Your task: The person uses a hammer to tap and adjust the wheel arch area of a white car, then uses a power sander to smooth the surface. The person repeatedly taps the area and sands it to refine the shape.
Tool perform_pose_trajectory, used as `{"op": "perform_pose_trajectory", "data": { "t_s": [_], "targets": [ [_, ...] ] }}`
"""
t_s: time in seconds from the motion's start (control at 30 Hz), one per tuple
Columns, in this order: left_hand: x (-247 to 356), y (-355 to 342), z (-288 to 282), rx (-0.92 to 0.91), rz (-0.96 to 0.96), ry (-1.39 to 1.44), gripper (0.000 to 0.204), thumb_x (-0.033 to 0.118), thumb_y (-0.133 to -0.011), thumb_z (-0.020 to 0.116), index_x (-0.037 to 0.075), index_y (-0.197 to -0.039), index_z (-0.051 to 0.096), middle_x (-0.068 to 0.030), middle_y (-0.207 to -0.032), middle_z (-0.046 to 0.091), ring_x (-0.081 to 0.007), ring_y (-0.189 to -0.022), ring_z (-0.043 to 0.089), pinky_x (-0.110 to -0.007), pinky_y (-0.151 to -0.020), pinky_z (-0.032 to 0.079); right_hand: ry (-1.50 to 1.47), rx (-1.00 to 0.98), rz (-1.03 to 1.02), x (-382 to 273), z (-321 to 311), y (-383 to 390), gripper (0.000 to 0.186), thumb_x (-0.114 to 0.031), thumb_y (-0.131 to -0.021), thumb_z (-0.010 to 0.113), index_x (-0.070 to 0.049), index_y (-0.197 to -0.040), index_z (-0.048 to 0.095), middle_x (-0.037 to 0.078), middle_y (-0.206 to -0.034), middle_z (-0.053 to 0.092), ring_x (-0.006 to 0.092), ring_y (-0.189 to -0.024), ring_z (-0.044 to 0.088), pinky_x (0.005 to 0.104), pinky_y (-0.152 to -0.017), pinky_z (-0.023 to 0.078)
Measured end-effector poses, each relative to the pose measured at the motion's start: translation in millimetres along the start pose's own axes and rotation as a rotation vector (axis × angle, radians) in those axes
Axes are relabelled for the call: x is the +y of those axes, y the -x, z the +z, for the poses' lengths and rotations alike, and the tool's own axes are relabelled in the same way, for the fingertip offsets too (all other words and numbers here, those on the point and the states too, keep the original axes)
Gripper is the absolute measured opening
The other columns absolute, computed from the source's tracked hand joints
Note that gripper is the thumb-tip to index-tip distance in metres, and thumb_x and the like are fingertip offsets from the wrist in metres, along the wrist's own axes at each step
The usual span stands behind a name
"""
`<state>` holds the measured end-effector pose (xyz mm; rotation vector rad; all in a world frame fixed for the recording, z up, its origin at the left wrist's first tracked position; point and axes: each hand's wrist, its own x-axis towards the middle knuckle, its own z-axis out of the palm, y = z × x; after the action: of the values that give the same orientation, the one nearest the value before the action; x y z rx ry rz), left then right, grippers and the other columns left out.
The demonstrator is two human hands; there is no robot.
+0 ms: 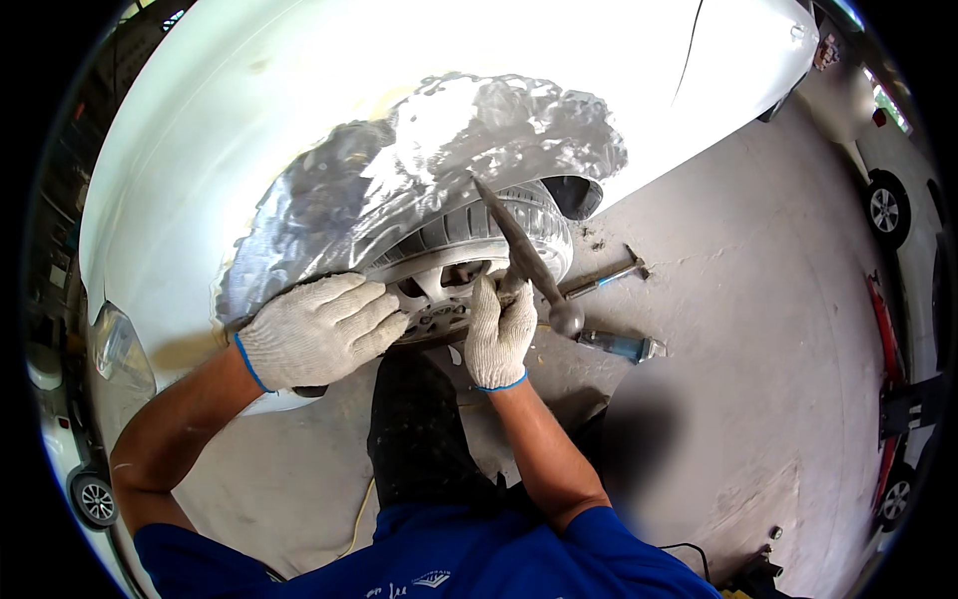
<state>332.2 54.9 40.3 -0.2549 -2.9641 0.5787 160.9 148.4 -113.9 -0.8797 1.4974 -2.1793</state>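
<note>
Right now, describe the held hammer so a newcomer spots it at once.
Find the white car, then its tyre. In front, the right hand grips the hammer. Its long grey head, pointed one end, ball-shaped the other, sets it apart from the blue-marked tools on the floor.

I lose the tire's (449,231) top behind the fender (439,150) and, below it, most of the pick hammer's (529,257) handle inside the right hand (500,339).

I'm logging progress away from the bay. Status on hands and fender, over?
Left hand resting on fender. Right hand gripping hammer, tip contact unclear. Fender partly bare metal, partly white. Tools on floor to right, clear of hands.
</note>
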Motion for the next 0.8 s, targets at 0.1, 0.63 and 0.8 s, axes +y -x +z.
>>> {"op": "perform_pose_trajectory", "data": {
  "t_s": [0.1,0.63,0.8],
  "targets": [
    [-1.9,-5.2,-1.0,0.015,0.01,-0.004,0.027,0.016,-0.084,0.064,0.007,-0.108,0.07,-0.009,-0.114,0.071,-0.0236,-0.111,0.066,-0.039,-0.101,0.052,-0.094,0.087,-0.064,1.9,0.5,-1.8,0.006,-0.007,-0.1,0.061,-0.001,-0.098,0.058,-0.001,-0.076,0.056,0.0049,-0.069,0.047,0.0244,-0.063,0.043],
    [-44.7,-108.3,14.0,-0.268,-0.066,-0.702,0.064,0.019,-0.091,0.05,0.003,-0.153,0.041,-0.0109,-0.162,0.037,-0.0269,-0.15,0.033,-0.039,-0.125,0.024,-0.293,0.186,0.036,-8.5,-16.4,-30.0,0.002,-0.005,-0.1,0.057,-0.006,-0.1,0.055,-0.004,-0.074,0.051,0.0028,-0.062,0.044,0.02,-0.054,0.037],
    [-42.7,-121.5,6.1,-0.233,-0.061,-0.312,0.07,0.019,-0.081,0.066,-0.002,-0.145,0.05,-0.0146,-0.155,0.045,-0.0285,-0.147,0.036,-0.037,-0.123,0.027,-0.408,0.345,0.046,-11.6,-35.9,-64.5,0.007,-0.011,-0.103,0.056,-0.005,-0.102,0.054,-0.003,-0.065,0.048,0.0044,-0.05,0.041,0.0224,-0.045,0.033]
  ]
}}
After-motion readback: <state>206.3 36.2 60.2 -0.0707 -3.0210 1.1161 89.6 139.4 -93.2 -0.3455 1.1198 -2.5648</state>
